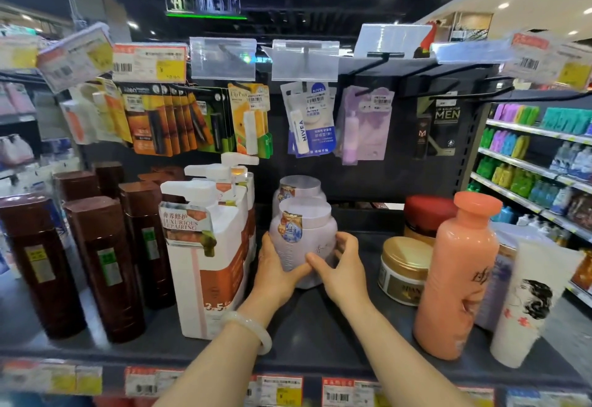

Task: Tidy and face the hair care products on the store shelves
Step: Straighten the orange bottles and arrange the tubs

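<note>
My left hand (276, 270) and right hand (340, 268) both grip the front lilac jar (303, 236), fingers curled round its sides, upright on the dark shelf (320, 326) between the white pump bottles (208, 246) and the gold-lidded tub (404, 270).

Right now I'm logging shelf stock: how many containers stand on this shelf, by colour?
Brown bottles: 5 visible, maybe more behind
White pump bottles: 3
Lilac jars: 2
Gold-lidded jar: 1
Red-lidded jar: 1
Orange bottle: 1
White tube: 1
Total: 14
</note>
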The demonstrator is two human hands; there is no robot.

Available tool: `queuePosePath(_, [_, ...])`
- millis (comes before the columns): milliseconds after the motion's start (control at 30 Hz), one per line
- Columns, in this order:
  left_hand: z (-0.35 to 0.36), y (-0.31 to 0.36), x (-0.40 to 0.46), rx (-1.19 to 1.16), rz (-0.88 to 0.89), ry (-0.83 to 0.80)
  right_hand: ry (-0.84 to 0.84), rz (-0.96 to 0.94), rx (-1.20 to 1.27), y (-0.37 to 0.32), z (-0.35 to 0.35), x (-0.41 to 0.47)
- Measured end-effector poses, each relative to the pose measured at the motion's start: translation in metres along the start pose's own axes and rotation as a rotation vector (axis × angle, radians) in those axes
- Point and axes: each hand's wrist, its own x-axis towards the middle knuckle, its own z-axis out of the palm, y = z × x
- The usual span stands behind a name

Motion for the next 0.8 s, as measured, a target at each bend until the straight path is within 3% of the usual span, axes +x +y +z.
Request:
queuePosePath(200, [0.007, 0.002, -0.001, 0.118, -0.117, 0.087, -0.028, 0.018, -0.09, -0.016, -0.008, -0.014])
queuePosePath(267, [0.014, 0.015, -0.02, 0.152, -0.072, 0.215, 0.015, -0.125, -0.053, -0.027, -0.021, -0.04])
queuePosePath(333, [0.025, 0.033, -0.05, 0.05, 0.053, 0.234, 0.126, -0.313, -0.012, -0.037, -0.042, -0.072])
queuePosePath(433, [0.045, 0.065, -0.09, -0.016, 0.222, -0.082, 0.339, -0.462, -0.026, -0.04, -0.083, -0.105])
queuePosePath(533, [0.071, 0.083, -0.102, -0.041, 0.241, -0.408, 0.499, -0.383, -0.032, -0.03, -0.124, -0.111])
queuePosePath(667, [0.104, 0.087, -0.103, -0.131, 0.211, -0.524, 0.512, -0.134, -0.057, -0.013, -0.152, -0.108])
queuePosePath(800, [0.128, 0.084, -0.102, -0.179, 0.084, -0.418, 0.334, 0.014, -0.049, -0.002, -0.15, -0.093])
